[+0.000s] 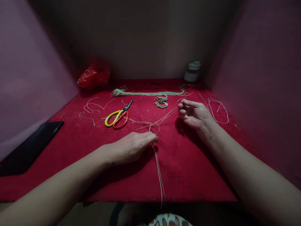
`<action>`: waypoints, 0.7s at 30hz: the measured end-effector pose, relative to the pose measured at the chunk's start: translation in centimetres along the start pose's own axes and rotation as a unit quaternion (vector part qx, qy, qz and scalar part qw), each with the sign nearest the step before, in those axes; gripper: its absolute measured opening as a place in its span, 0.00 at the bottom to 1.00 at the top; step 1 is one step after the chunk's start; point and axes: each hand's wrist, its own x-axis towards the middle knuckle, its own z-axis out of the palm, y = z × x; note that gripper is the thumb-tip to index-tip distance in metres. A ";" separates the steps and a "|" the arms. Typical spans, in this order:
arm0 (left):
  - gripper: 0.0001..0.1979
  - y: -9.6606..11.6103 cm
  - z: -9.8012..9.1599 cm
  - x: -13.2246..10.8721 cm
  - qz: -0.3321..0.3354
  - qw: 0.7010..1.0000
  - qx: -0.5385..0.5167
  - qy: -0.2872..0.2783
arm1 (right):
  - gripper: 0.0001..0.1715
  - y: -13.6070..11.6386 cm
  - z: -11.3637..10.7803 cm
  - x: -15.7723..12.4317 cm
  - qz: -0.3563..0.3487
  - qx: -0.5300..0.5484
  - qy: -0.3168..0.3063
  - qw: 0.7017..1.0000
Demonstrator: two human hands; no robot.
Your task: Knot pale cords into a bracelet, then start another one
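The left hand (134, 146) pinches the cords (158, 163) against the red cloth (192, 169) near its middle; the right hand (194, 113) grips their far ends, pulled taut. Risk: a loose pinch lets the knot slide, or strands snag the scissors (117, 117) nearby

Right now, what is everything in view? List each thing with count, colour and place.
cords in hand: a few, pale, centre of cloth, running off the near edge
scissors: one, yellow and orange handles, left of centre
cord bundle: one, pale green, far side
small coil: one, greenish, below bundle
loose cord loop: one, white, right
plastic bag: one, red, far left
jar: one, white, far right
phone: one, black, left edge
red cloth: one, covers table
left hand: pinching cords
right hand: pinching cords
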 end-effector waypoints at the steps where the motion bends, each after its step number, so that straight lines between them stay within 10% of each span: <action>1: 0.09 0.1 -0.1 0.0 0.001 1.000 0.010 -0.008 | 0.04 -0.3 -0.2 0.1 -0.011 -0.015 0.005 1.000; 21: 0.11 0.3 -0.5 -0.1 0.000 1.000 0.011 -0.019 | 0.09 -6.1 -4.7 0.3 -0.200 -0.214 0.153 0.944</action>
